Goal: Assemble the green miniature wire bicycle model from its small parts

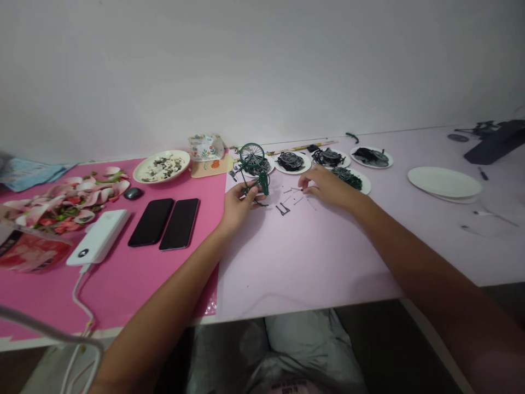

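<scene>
Nearest you spread two smooth sheets, one pink (184, 290), one pale lilac (295, 268); on the pink lie one glossy white power bank (99, 238), a rounded block, and two flat black slabs (151, 221) side by side; on the lilac, one dark forked piece (282, 209) sits between your hands, several thin pins (298, 201) scattered just beyond it, too fine to count surely; your left hand (238, 208) grips one green model bike (263, 183) above the lilac near the pink border, its round spoked wheel (251, 157) uppermost; your right hand (326, 186) reaches to the pins, thumb and fingers curled close, though I cannot tell whether they pinch one; beyond, five round white plates (307, 164) carry tangled black, grey and green parts (291, 161); two bare plates (443, 180) overlap at right; one cream bowl (139, 174) of crumbly bits stands left.
</scene>
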Tool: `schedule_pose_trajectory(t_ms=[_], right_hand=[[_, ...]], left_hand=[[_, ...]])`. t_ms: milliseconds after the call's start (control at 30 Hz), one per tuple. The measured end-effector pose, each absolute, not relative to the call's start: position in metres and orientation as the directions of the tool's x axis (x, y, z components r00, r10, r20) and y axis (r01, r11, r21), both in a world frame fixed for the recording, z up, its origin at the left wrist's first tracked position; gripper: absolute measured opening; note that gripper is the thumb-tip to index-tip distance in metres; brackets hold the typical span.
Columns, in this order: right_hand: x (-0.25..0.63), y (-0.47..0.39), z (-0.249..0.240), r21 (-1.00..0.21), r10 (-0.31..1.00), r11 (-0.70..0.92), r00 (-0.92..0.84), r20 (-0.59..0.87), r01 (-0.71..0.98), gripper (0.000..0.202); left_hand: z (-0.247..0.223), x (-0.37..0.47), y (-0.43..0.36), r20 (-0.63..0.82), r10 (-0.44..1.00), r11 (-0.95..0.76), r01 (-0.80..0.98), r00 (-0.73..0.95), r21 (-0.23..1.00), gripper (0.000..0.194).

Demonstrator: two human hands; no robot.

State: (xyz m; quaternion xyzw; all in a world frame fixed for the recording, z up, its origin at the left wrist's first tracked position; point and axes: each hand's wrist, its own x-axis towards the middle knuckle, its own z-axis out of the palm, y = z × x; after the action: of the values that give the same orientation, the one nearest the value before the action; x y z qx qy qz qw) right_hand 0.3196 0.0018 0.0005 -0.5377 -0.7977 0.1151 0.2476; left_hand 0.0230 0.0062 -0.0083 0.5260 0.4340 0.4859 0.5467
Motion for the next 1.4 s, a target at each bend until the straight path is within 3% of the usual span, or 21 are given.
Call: schedule_pose_trajectory(t_ms=[167,367,533,733,900,1100,1400], right_hand=[[0.316,-0.002,0.001,-0.401,0.902,0.431,-0.376,0.212,0.809,0.008],[0.308,-0.005,0.001,-0.361,0.906,0.423,-0.389,0.166,0.831,0.019],[0.308,-0.006,0.0,-0.436,0.904,0.423,-0.341,0.257,0.795,0.014],[0.309,-0.004,0.002,-0.431,0.855,0.507,-0.371,0.363,0.747,0.015],[0.309,-0.006,0.01,-0.341,0.817,0.546,-0.395,0.421,0.765,0.019],[0.301,-0.011,0.013,-0.25,0.836,0.524,-0.437,0.331,0.814,0.025],[0.296,-0.015,0.003,-0.419,0.888,0.453,-0.352,0.297,0.787,0.028]], left_hand=[[-0.011,0.023,0.007,0.043,0.987,-0.03,-0.086,0.154,0.996,0.036],[-0.011,0.024,0.006,0.029,0.988,-0.014,-0.096,0.152,0.995,0.036],[-0.01,0.026,0.005,0.021,0.99,-0.009,-0.086,0.141,0.996,0.027],[-0.007,0.025,0.005,0.019,0.991,-0.01,-0.067,0.131,0.998,0.026],[-0.007,0.024,0.004,0.036,0.99,-0.027,-0.065,0.139,0.998,0.029],[-0.009,0.024,0.005,0.04,0.989,-0.032,-0.058,0.142,0.998,0.029],[-0.009,0.025,0.003,0.041,0.989,-0.032,-0.066,0.139,0.997,0.029]])
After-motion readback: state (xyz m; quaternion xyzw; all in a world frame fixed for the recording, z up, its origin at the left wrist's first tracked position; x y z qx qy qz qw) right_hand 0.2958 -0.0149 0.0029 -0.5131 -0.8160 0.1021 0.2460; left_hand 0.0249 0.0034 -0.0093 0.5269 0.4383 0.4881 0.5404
